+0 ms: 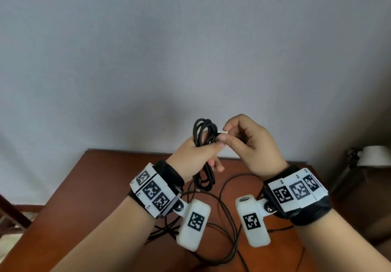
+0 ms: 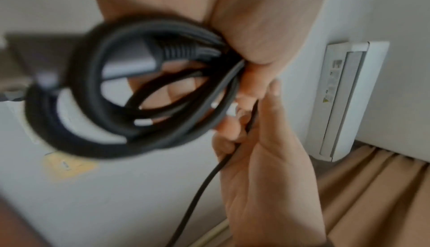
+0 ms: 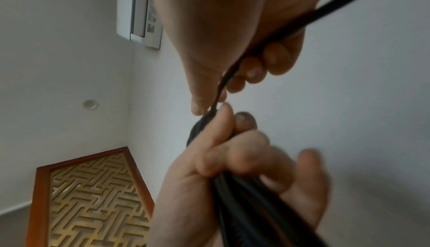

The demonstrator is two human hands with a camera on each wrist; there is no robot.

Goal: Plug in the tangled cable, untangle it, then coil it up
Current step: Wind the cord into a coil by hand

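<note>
Bundle of looped black round cable held above the reddish-brown wooden table.
The loops are gripped in the curled left hand; a small white tag beside them is pinched by the right hand. Slack cable is trailed across the table, partly hidden behind the wrists. The plug is blurred in the left wrist view.

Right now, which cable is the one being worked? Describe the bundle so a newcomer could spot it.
Start at the brown wooden table against the pale wall; both hands are raised above its far edge. The left hand grips a black cable bundle of several loops, and the right hand pinches a strand at its top. Unlike the thin loose cables lying on the table, it is thick, gathered and held in the air.
</note>
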